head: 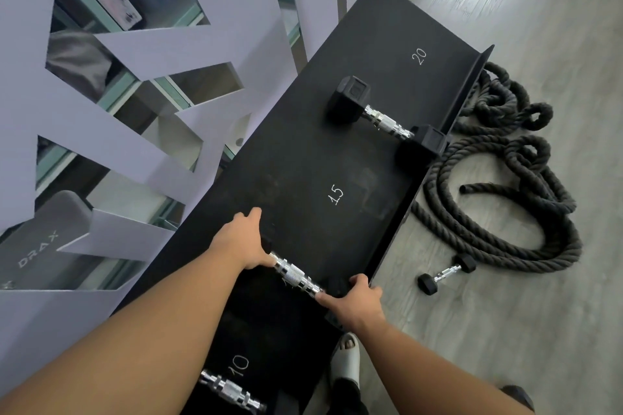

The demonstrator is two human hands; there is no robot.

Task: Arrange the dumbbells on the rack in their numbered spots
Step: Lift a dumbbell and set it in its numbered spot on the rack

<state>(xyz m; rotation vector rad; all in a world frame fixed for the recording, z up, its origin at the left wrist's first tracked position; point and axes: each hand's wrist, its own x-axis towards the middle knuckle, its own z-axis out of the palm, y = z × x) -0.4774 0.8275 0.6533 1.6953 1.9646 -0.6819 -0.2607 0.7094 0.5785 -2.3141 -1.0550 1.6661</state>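
A black rack shelf (303,152) runs diagonally, chalked 20, 15 and 10. A black hex dumbbell with a chrome handle (298,276) lies across the shelf between the 15 and 10 marks. My left hand (241,242) covers its far head and my right hand (357,300) grips its near head at the shelf's front lip. Another dumbbell (387,120) rests between the 20 and 15 marks. A third dumbbell's handle (231,392) shows beside the 10 at the bottom edge. A small dumbbell (446,274) lies on the floor.
A coiled black battle rope (505,185) lies on the grey wood floor right of the rack. A grey wall with mirrored cut-outs (118,77) stands behind the rack. My sandalled foot (349,357) is beside the rack's front edge.
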